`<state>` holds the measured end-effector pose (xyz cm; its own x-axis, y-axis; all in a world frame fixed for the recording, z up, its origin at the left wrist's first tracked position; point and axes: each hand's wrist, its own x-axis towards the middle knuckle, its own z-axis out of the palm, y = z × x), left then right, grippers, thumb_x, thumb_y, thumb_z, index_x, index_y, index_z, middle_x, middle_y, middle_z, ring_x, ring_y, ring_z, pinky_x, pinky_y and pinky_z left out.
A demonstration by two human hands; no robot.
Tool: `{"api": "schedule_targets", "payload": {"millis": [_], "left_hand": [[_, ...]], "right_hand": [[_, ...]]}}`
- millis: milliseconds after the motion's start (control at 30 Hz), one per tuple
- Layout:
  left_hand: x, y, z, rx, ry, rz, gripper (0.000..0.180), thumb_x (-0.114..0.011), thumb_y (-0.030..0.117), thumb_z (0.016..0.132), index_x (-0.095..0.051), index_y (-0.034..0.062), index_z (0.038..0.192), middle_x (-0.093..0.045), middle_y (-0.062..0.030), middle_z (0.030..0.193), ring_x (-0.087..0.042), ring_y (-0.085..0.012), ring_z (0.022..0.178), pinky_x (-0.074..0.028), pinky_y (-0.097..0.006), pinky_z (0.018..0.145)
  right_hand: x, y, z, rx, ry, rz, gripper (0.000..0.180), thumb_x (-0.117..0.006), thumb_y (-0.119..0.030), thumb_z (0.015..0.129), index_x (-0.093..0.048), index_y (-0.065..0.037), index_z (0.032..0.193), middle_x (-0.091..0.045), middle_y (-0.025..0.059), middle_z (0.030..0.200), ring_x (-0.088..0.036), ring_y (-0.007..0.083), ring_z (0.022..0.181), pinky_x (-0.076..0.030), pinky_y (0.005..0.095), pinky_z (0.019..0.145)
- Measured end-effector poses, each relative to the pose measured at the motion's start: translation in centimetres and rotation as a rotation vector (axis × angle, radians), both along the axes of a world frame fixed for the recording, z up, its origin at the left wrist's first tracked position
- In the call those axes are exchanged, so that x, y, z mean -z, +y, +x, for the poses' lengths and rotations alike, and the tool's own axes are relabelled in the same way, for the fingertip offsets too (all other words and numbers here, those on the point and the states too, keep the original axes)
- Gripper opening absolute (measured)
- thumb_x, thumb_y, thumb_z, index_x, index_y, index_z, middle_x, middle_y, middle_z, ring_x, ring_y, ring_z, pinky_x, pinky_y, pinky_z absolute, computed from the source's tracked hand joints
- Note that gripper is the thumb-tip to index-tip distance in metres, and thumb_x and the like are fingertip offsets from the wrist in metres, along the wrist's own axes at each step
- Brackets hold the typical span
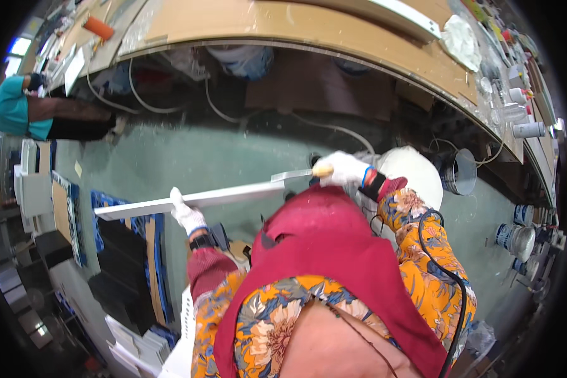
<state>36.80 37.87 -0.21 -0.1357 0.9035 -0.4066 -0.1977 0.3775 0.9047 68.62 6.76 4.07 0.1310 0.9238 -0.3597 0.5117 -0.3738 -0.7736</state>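
My left hand (187,213), in a white knit glove, is closed round a long narrow white board (233,194). The board is held level across in front of me, its left end over blue pallets. My right hand (343,169), also gloved in white, grips a flat tool with a short wooden handle (322,171). Its pale flat end (290,176) is at the board's right end; whether they touch I cannot tell, nor whether it is a brush or a scraper.
A long workbench (201,25) runs across the far side, with buckets (242,61) and hoses beneath. By my right arm stands a round white-topped container (412,176). Dark stacked pieces (126,264) lie near a blue pallet (164,277) at left. Another person (28,110) is at far left.
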Motion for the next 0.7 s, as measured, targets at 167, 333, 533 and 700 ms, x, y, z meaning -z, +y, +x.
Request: {"api": "schedule_targets", "payload": {"millis": [167, 333, 533, 700], "left_hand": [[-5.2, -0.9, 7.2, 0.499, 0.854, 0.447, 0.062, -0.076, 0.022, 0.072, -0.045, -0.0012, 0.121, -0.06, -0.0132, 0.097, -0.06, -0.0222, 0.088, -0.051, -0.037, 0.078], [-13.4, -0.3, 16.8, 1.122, 1.106, 1.009, 0.063, -0.076, 0.023, 0.064, -0.051, 0.0039, 0.117, -0.06, -0.0173, 0.101, -0.062, -0.0323, 0.092, -0.05, -0.04, 0.082], [-19.8, 2.2, 30.5, 1.705, 1.078, 1.313, 0.06, -0.076, 0.02, 0.06, -0.053, 0.0038, 0.113, -0.058, -0.0189, 0.098, -0.059, -0.0389, 0.09, -0.05, -0.041, 0.079], [-23.4, -0.7, 46.5, 1.476, 0.926, 1.737, 0.07, -0.076, 0.02, 0.063, -0.048, 0.0004, 0.123, -0.056, -0.0235, 0.116, -0.055, -0.0403, 0.11, -0.046, -0.045, 0.092]], "right_hand": [[2.6, -0.8, 0.4, 0.17, 0.119, 0.113, 0.03, -0.074, -0.021, 0.081, -0.067, -0.008, 0.106, -0.068, 0.0065, 0.096, -0.062, 0.0178, 0.093, -0.048, 0.032, 0.085], [4.0, -3.3, 4.4, 0.25, 0.362, 0.067, 0.033, -0.075, -0.024, 0.081, -0.068, -0.007, 0.108, -0.068, 0.0086, 0.097, -0.063, 0.0208, 0.094, -0.048, 0.0317, 0.086], [7.4, -6.2, 10.7, 0.361, 0.426, 0.023, 0.038, -0.076, -0.028, 0.076, -0.068, -0.011, 0.109, -0.068, 0.0098, 0.101, -0.064, 0.0246, 0.094, -0.05, 0.0317, 0.082], [7.5, -5.8, 13.9, 0.229, 0.178, 0.177, 0.036, -0.075, -0.022, 0.074, -0.067, -0.011, 0.108, -0.068, 0.0113, 0.103, -0.064, 0.0286, 0.094, -0.05, 0.034, 0.083]]}}
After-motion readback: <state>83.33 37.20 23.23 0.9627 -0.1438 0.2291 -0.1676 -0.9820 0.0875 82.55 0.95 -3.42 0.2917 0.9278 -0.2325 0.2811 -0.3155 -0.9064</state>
